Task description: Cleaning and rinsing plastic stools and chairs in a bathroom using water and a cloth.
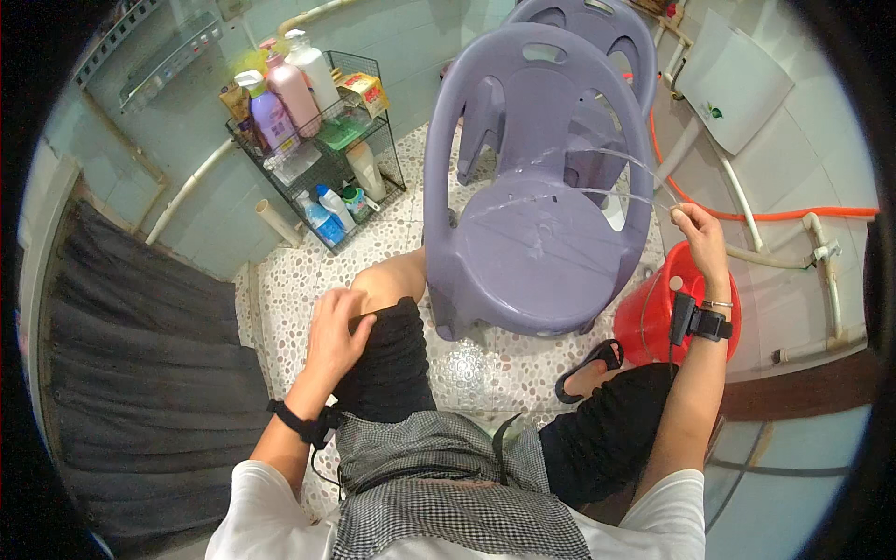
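A purple-grey plastic chair (539,231) with a wet seat stands in front of me. Streams of water run from my right hand (696,227) across to the chair's seat and back. That hand is closed around the end of a hose (766,260), above a red plastic bucket (640,318); the fingers hide most of the hose's end. My left hand (337,329) rests on my left knee, fingers loosely spread, holding nothing.
Behind the first chair stands a second purple-grey chair (640,42). A black wire rack (325,150) with pump bottles is at the upper left. An orange hose (791,215) runs along the right wall, near pipes. A dark curtain (150,364) hangs at left.
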Demonstrator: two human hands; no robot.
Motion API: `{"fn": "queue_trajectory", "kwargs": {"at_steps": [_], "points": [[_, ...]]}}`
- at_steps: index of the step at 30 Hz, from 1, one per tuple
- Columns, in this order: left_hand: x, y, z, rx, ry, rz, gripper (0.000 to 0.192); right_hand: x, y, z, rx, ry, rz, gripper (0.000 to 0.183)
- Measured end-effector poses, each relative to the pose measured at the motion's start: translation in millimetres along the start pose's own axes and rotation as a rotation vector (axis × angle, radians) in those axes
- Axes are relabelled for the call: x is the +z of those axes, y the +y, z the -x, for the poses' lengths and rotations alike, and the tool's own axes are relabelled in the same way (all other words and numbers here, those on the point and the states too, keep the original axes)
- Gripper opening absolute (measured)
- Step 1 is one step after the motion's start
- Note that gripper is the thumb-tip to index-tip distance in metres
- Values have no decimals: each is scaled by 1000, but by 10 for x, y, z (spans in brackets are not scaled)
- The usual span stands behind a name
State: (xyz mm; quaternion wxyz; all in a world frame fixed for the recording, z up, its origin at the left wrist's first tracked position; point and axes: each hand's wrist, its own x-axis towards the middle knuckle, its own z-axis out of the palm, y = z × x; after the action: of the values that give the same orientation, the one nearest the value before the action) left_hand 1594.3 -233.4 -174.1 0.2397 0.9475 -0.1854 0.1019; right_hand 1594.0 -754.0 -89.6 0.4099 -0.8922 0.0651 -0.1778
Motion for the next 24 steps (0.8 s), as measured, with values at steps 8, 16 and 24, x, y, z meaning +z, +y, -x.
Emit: {"fn": "queue_trajectory", "kwargs": {"at_steps": [8, 16, 24], "points": [[448, -3, 143, 59, 111, 108, 27, 5, -31, 36, -10, 12, -59, 20], [442, -10, 160, 3, 189, 164, 17, -52, -108, 65, -45, 50, -93, 19], [379, 126, 107, 62, 190, 102, 16, -65, -102, 110, -37, 6, -49, 21]]}}
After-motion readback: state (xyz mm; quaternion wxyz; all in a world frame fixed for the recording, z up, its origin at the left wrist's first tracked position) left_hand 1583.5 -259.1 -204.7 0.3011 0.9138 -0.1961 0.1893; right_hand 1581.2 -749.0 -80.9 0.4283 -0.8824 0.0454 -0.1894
